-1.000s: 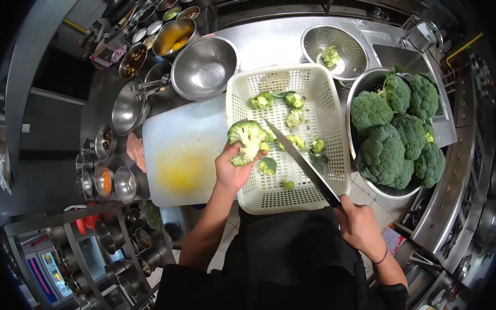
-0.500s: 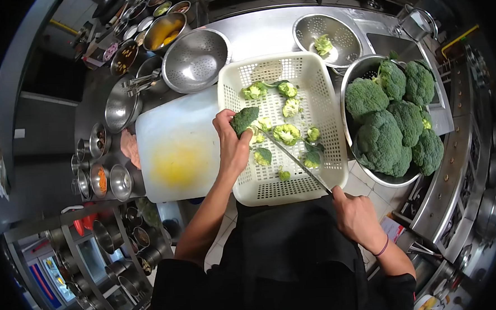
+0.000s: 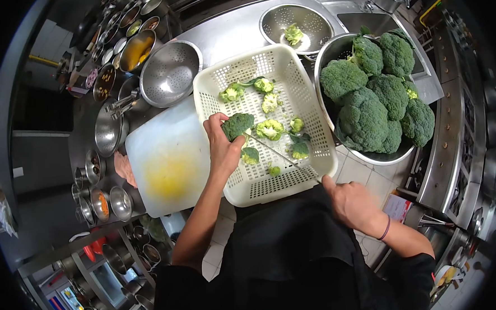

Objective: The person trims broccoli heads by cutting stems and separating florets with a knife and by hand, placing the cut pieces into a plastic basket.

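Observation:
My left hand [image 3: 223,145] grips a piece of broccoli [image 3: 238,126] over the left side of a white perforated plastic basket [image 3: 261,196]. In my right hand [image 3: 351,204] is the handle of a long knife [image 3: 285,160]. Its blade slants up and left across the basket, with the tip at the underside of the held broccoli. Several cut pieces, among them a pale floret [image 3: 270,129], lie spread on the basket floor. Right of the basket, a large metal bowl [image 3: 325,109] is heaped with whole broccoli heads [image 3: 364,121].
A white cutting board [image 3: 169,148] with a yellow stain lies left of the basket. Behind stand an unfilled metal colander [image 3: 171,75] and another colander [image 3: 314,22] holding a broccoli piece. Small metal bowls [image 3: 121,202] line the left counter. A sink [image 3: 359,21] is at the back right.
The view has turned and shifted, so the basket and bowls appear tilted and moved left. The broccoli stays in my left hand and the knife in my right, its tip still at the broccoli.

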Motion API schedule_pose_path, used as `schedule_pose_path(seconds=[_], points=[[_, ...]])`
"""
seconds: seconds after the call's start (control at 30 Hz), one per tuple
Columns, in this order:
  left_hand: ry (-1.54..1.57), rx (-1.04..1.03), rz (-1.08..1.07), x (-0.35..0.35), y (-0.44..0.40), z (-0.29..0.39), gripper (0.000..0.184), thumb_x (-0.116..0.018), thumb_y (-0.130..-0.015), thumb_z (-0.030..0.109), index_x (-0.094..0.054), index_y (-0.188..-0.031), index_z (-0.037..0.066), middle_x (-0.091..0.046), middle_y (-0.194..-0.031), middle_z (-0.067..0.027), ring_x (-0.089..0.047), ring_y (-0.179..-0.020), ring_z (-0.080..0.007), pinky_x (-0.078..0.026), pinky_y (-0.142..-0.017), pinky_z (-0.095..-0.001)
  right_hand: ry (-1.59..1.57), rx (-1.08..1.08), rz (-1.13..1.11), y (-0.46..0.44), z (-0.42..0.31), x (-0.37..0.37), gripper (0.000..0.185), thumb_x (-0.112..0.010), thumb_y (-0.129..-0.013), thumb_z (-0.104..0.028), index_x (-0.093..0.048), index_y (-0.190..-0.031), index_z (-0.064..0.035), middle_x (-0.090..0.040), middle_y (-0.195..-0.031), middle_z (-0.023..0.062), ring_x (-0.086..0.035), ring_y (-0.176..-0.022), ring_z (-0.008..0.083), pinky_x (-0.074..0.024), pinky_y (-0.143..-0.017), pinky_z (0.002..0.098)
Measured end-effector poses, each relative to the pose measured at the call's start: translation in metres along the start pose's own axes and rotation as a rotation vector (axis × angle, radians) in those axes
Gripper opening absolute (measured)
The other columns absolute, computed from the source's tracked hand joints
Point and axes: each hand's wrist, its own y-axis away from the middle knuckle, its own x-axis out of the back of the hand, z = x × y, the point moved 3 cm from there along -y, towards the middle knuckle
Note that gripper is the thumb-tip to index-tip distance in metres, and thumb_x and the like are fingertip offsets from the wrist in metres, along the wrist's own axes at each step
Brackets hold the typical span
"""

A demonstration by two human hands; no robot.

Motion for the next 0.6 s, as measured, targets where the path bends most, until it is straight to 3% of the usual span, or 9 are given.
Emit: schedule_pose_path(seconds=[0.2, 0.27, 0.33, 0.4, 0.47, 0.6], points=[[-0.058, -0.014, 0.007, -0.012, 0.007, -0.005, 0.054, -0.064, -0.066, 0.002, -0.036, -0.112, 0.005, -0.035, -0.108, -0.0159, -0.042, -0.107, -0.0348, -0.036, -0.098, -0.0426, -0.186, -0.066, -0.072, -0.015, -0.008, -0.021, 0.023, -0.052, -0.079, -0.001, -0.046, -0.101, 0.0022, -0.063, -0.065, 0.0221, -0.064, -0.063, 0.0415, -0.0514, -0.059, 0.0507], [-0.064, -0.013, -0.011, -0.014, 0.013, 0.008, 0.053, -0.064, -0.064, 0.000, -0.038, -0.110, 0.004, -0.036, -0.109, -0.0164, -0.043, -0.106, -0.0361, -0.037, -0.097, -0.0434, -0.234, -0.005, 0.015, -0.019, -0.007, -0.026, 0.028, -0.054, -0.077, 0.000, -0.045, -0.103, 0.0032, -0.063, -0.066, 0.0231, -0.064, -0.064, 0.0419, -0.0516, -0.061, 0.0517], [-0.006, -0.338, -0.170, -0.034, 0.027, 0.047, 0.049, -0.063, -0.062, -0.001, -0.041, -0.106, 0.004, -0.037, -0.108, -0.0164, -0.043, -0.106, -0.0367, -0.037, -0.097, -0.0429, -0.244, -0.015, 0.017, -0.044, -0.001, -0.041, 0.030, -0.055, -0.076, 0.000, -0.045, -0.105, 0.0039, -0.063, -0.066, 0.0236, -0.064, -0.064, 0.0429, -0.0514, -0.061, 0.0522], [-0.062, -0.345, -0.134, -0.034, 0.025, 0.072, 0.048, -0.061, -0.060, -0.003, -0.043, -0.104, 0.004, -0.038, -0.105, -0.0159, -0.043, -0.106, -0.0356, -0.037, -0.097, -0.0419, -0.237, -0.007, 0.023, -0.054, -0.001, -0.038, 0.033, -0.056, -0.075, 0.001, -0.044, -0.106, 0.0047, -0.062, -0.065, 0.0241, -0.063, -0.065, 0.0440, -0.0511, -0.062, 0.0528], [-0.050, -0.343, 0.111, -0.006, 0.000, 0.039, 0.048, -0.059, -0.060, -0.003, -0.042, -0.105, 0.003, -0.039, -0.105, -0.0150, -0.044, -0.107, -0.0326, -0.037, -0.097, -0.0401, -0.338, -0.049, 0.078, -0.048, -0.002, -0.025, 0.021, -0.055, -0.085, -0.002, -0.044, -0.102, 0.0032, -0.059, -0.064, 0.0272, -0.060, -0.067, 0.0474, -0.0464, -0.062, 0.0555], [0.384, 0.113, -0.073, 0.045, -0.018, -0.018, 0.039, -0.062, -0.077, 0.005, -0.048, -0.113, 0.003, -0.052, -0.110, -0.0103, -0.052, -0.094, -0.0186, -0.043, -0.085, -0.0308, -0.409, -0.138, 0.039, -0.033, 0.009, -0.010, 0.022, -0.058, -0.087, -0.004, -0.044, -0.103, 0.0043, -0.058, -0.066, 0.0292, -0.059, -0.069, 0.0494, -0.0451, -0.063, 0.0550]])
